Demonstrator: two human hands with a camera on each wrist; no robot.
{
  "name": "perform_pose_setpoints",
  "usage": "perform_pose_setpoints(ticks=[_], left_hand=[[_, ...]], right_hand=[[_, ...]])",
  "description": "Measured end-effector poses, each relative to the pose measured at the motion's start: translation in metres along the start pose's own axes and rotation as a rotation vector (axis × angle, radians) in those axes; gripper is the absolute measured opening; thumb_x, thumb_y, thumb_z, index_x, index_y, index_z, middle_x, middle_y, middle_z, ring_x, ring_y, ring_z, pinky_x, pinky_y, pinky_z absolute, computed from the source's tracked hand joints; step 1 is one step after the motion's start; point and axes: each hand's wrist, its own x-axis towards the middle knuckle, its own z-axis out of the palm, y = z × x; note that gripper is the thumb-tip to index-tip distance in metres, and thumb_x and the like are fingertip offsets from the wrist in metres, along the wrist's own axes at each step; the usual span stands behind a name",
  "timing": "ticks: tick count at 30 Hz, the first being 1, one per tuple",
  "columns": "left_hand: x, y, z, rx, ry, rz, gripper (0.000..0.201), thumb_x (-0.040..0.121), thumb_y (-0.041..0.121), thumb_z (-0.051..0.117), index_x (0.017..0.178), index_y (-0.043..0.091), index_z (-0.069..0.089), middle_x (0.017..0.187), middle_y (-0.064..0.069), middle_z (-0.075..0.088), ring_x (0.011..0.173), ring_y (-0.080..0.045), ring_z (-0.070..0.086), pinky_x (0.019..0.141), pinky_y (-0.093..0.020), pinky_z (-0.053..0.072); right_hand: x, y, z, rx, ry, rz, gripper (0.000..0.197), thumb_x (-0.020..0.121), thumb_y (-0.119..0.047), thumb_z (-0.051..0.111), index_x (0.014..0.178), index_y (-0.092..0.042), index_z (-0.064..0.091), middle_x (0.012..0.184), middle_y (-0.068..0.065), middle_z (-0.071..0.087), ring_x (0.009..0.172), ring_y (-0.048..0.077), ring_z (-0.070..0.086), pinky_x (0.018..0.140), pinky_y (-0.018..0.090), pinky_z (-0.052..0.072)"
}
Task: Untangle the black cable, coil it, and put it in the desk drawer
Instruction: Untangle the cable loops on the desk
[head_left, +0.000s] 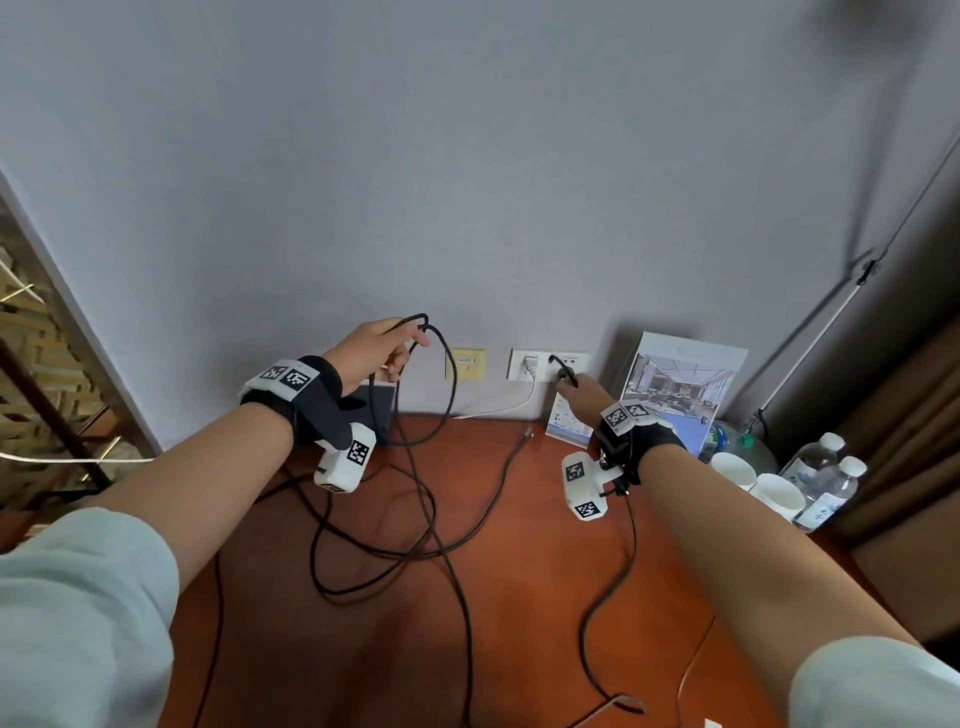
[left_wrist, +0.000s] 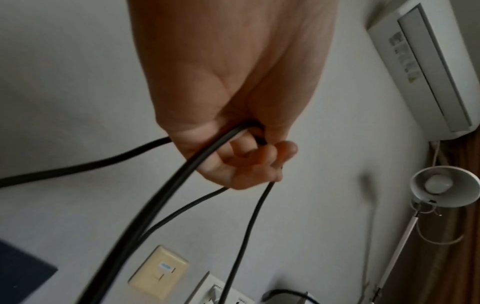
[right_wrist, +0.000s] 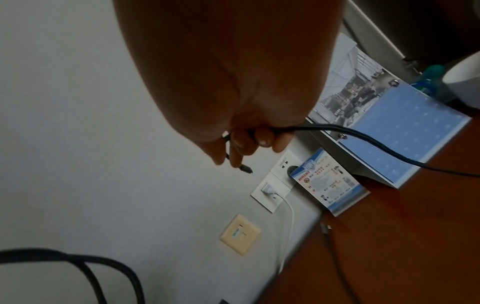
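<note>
Gripped at two places: black cable (head_left: 441, 525), held aloft by both hands, the rest lying tangled on the desk (head_left: 519, 597).

Head view. Left hand (head_left: 371, 353) raised before the wall, fingers curled round a gathered bend of cable; several strands hang from it to the desk, crossing one another in loose loops. Right hand (head_left: 584, 397) near the white wall socket (head_left: 545, 364), fingers closed on a short length of cable close to one end; from there the cable runs down past the wrist and along the desk toward the near edge. Other items: white charger lead (head_left: 511, 408) plugged into the socket, beige wall plate (head_left: 466, 362), small card stand (head_left: 569, 428), photo display stand (head_left: 680, 389), cups (head_left: 779, 493), water bottles (head_left: 826, 483). No drawer in view.

Left wrist view. Fingers (left_wrist: 259, 160) wrapped round the cable; four strands leave the fist, blurred.

Right wrist view. Fingers (right_wrist: 262, 139) pinch the cable, its connector tip (right_wrist: 245, 168) poking out below them, free of the socket; the long run trails off right across the photo stand.

Condition: untangling under way, no coil formed.

Risks, judged: pulling the hands apart could tighten the crossed loops into a knot; a trailing strand could snag the card stand or sweep the cups and bottles; the white lead may be dragged along if caught in a loop.
</note>
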Motion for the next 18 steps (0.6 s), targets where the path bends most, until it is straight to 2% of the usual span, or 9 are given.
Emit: perform_pose_setpoints(ticks=[2,4,6,8,10,13,15,17,18], left_hand=[[-0.001,0.004,0.003,-0.042,-0.044,0.01,0.035,0.102,0.035,0.04,0.106,0.01,0.065,0.057,0.001,0.04,0.05,-0.012,0.037,0.056,-0.026,0.04],[-0.002,0.009,0.006,-0.073,-0.089,0.015,0.036,0.102,0.036,0.039,0.108,0.01,0.064,0.058,0.003,0.038,0.05,-0.011,0.036,0.057,-0.026,0.04],[-0.002,0.015,0.009,-0.109,-0.127,0.006,0.035,0.102,0.036,0.039,0.109,0.011,0.063,0.057,0.004,0.034,0.05,-0.01,0.033,0.058,-0.026,0.038],[-0.002,0.019,0.012,-0.145,-0.158,0.002,0.036,0.102,0.038,0.039,0.111,0.012,0.063,0.057,0.005,0.03,0.051,-0.01,0.029,0.058,-0.025,0.036],[-0.003,0.024,0.015,-0.149,-0.181,0.006,0.036,0.102,0.039,0.039,0.111,0.015,0.064,0.058,0.005,0.027,0.051,-0.01,0.026,0.058,-0.024,0.034],[-0.003,0.034,0.022,-0.135,-0.235,0.024,0.035,0.102,0.04,0.038,0.108,0.019,0.066,0.061,0.004,0.025,0.052,-0.01,0.025,0.057,-0.023,0.034],[-0.004,0.041,0.026,-0.113,-0.282,0.044,0.035,0.102,0.04,0.037,0.11,0.02,0.065,0.061,0.005,0.026,0.053,-0.01,0.026,0.058,-0.023,0.035],[-0.004,0.048,0.029,-0.091,-0.314,0.053,0.038,0.102,0.039,0.036,0.116,0.018,0.063,0.061,0.005,0.027,0.054,-0.011,0.027,0.057,-0.022,0.037],[-0.004,0.051,0.029,-0.075,-0.316,0.062,0.039,0.102,0.039,0.036,0.119,0.017,0.062,0.061,0.005,0.028,0.054,-0.011,0.028,0.057,-0.021,0.038]], right_hand=[[0.002,0.005,0.011,0.01,-0.017,0.025,0.017,0.092,-0.012,0.053,0.107,-0.007,0.045,0.078,0.004,0.049,0.067,0.016,0.046,0.06,0.024,0.039],[0.004,0.009,0.021,-0.031,-0.06,0.047,0.042,0.088,-0.014,0.061,0.125,-0.001,0.046,0.105,0.014,0.058,0.088,0.024,0.053,0.08,0.035,0.047],[0.0,0.006,0.029,-0.016,-0.145,0.019,0.069,0.087,-0.022,0.066,0.143,-0.001,0.031,0.133,0.015,0.05,0.112,0.03,0.054,0.098,0.038,0.043],[-0.015,-0.008,0.031,0.097,-0.229,-0.039,0.077,0.09,-0.035,0.063,0.15,-0.014,0.02,0.152,0.013,0.032,0.135,0.029,0.038,0.11,0.04,0.034],[-0.029,-0.028,0.027,0.239,-0.3,-0.095,0.076,0.092,-0.041,0.059,0.152,-0.024,0.015,0.157,0.009,0.021,0.145,0.023,0.022,0.111,0.036,0.026],[-0.044,-0.063,0.022,0.352,-0.328,-0.214,0.077,0.089,-0.04,0.064,0.15,-0.034,0.017,0.154,0.008,0.027,0.143,0.017,0.025,0.108,0.031,0.027],[-0.043,-0.081,0.024,0.409,-0.267,-0.314,0.072,0.088,-0.031,0.067,0.147,-0.027,0.025,0.141,0.006,0.044,0.132,0.011,0.04,0.103,0.024,0.035],[-0.042,-0.098,0.022,0.467,-0.184,-0.308,0.053,0.092,-0.027,0.062,0.139,-0.018,0.038,0.11,0.002,0.061,0.1,0.008,0.06,0.081,0.015,0.044],[-0.041,-0.106,0.019,0.513,-0.154,-0.286,0.045,0.093,-0.03,0.061,0.133,-0.015,0.045,0.094,0.002,0.065,0.083,0.01,0.063,0.072,0.017,0.045]])
